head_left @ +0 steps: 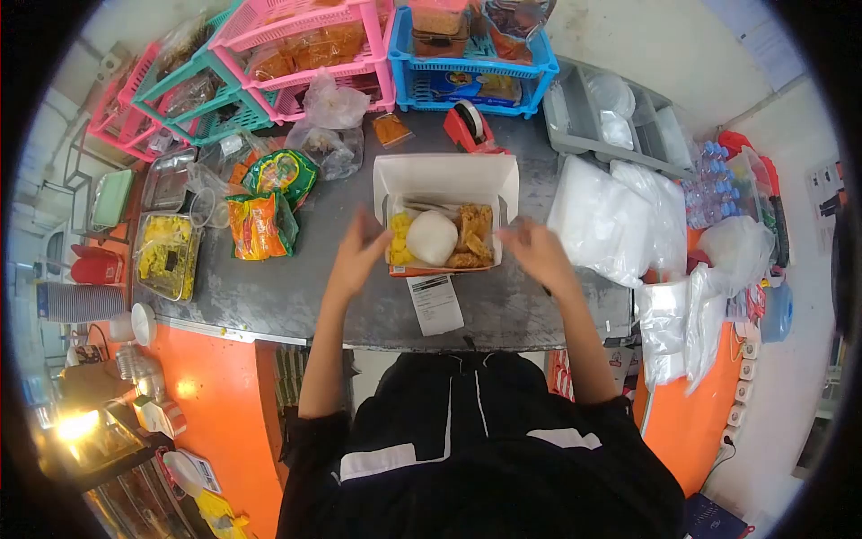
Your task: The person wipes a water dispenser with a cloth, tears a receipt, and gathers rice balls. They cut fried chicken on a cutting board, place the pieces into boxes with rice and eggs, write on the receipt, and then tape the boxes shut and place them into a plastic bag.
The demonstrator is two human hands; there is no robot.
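An open cardboard food box stands in front of me on the dark table, its white lid raised at the back. Inside it a round white mound of rice sits between yellow chopped pieces on the left and brown fried chicken on the right. My left hand is at the box's left side, fingers apart and thumb tip right at the wall. At the right side is my right hand, also with spread fingers, fingertips close to the edge. A printed receipt lies partly under the box's front.
Green and orange packets and a metal tray of yellow food lie to the left. Pink crates, a blue crate and a red tape dispenser line the back. Stacked plastic bags and a grey divided bin occupy the right.
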